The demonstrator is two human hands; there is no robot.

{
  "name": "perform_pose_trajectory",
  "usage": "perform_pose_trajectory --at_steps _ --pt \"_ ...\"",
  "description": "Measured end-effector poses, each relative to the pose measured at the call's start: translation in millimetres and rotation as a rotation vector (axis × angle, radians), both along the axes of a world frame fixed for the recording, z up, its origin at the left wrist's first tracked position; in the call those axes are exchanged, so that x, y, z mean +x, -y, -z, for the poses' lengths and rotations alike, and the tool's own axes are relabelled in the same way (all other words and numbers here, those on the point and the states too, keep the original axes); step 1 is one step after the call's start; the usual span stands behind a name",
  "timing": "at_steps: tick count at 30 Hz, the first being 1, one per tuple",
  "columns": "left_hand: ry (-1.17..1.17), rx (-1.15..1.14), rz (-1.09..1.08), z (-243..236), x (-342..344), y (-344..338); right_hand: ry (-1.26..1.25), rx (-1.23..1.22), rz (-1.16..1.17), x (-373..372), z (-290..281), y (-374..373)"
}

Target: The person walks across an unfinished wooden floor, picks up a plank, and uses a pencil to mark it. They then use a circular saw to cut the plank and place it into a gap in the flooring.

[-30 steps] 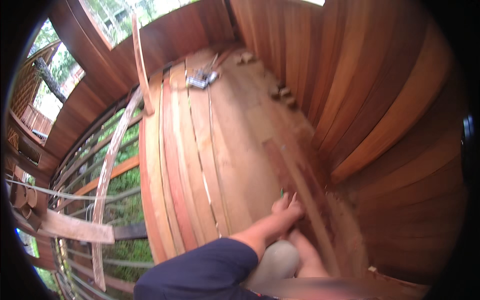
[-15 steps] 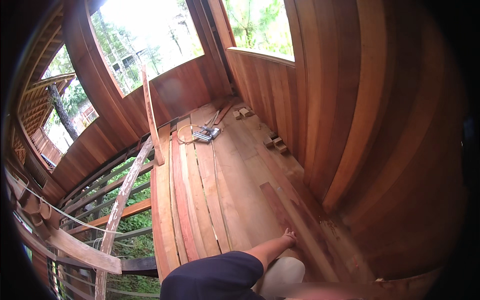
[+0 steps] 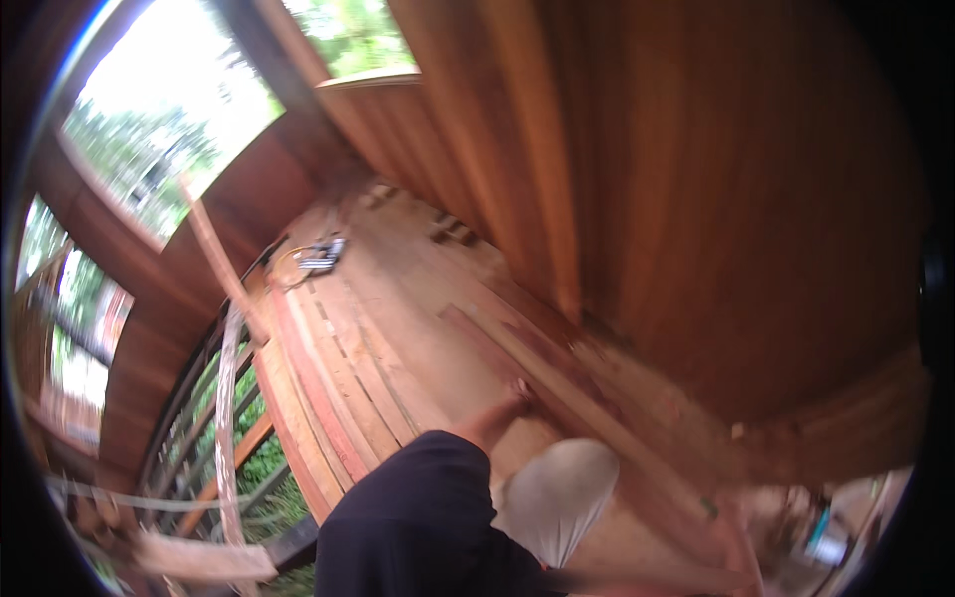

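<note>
**A:** Here's the view from above: one hand [image 3: 517, 396] reaches out ahead, at the end of a bare forearm that comes out of a dark sleeve [image 3: 418, 517]. Which side is that?

**B:** Looks like the left. It's planted right at the edge of a long plank [image 3: 557, 383] that lies loose on the wooden floor [image 3: 398, 308], running diagonally alongside the wall.

**A:** And the grip, is it wrapped round that plank?

**B:** Can't tell. The picture is smeared, the fingers are a blur; the hand touches the plank or the floor just beside it, and that's all I can say. The other hand I can't make out anywhere.

**A:** What's that pale shape just below the hand?

**B:** A knee in light trousers [image 3: 557, 493], bent, close under the forearm.

**A:** Further off?

**B:** The floor boards run away toward the far corner, where a small grey tool [image 3: 320, 255] sits with a yellow cord looped beside it. A few short wood blocks [image 3: 448, 231] lie near the foot of the wall [image 3: 696, 199], which is panelled in reddish upright boards.

**A:** And on the left?

**B:** The floor stops at an open edge; a railing [image 3: 224, 398] stands there, green leaves showing through. A thin slat [image 3: 214, 259] leans up at an angle.
</note>
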State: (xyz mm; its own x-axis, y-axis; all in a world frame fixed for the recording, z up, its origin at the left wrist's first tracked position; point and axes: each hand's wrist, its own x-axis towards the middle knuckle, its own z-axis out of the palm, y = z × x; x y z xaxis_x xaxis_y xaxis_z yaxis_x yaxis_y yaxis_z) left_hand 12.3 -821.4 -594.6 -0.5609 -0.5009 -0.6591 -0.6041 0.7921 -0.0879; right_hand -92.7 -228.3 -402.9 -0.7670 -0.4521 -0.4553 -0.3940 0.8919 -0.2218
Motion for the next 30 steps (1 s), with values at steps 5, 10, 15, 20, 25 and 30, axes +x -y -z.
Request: perform_pose_trajectory --at_steps 5,10,15,20,25,30 --pt "-0.205 0.027 0.11 -12 37 -37 -0.2 -0.287 0.815 119 54 -130" --pt "-0.406 0.167 0.583 -7 29 -114 -0.198 -0.193 1.513 299 121 -153" --pt "-0.43 0.276 0.894 24 -4 -183 -0.171 -0.18 1.781 366 157 -136" --pt "-0.475 0.273 1.138 39 -32 -210 -0.147 -0.205 1.932 368 164 -125" --pt "-0.551 0.25 1.447 37 -58 -220 -0.19 -0.192 1.892 371 164 -118" --pt "-0.261 0.39 1.396 23 -83 -217 -0.042 -0.227 1.897 374 159 -106"
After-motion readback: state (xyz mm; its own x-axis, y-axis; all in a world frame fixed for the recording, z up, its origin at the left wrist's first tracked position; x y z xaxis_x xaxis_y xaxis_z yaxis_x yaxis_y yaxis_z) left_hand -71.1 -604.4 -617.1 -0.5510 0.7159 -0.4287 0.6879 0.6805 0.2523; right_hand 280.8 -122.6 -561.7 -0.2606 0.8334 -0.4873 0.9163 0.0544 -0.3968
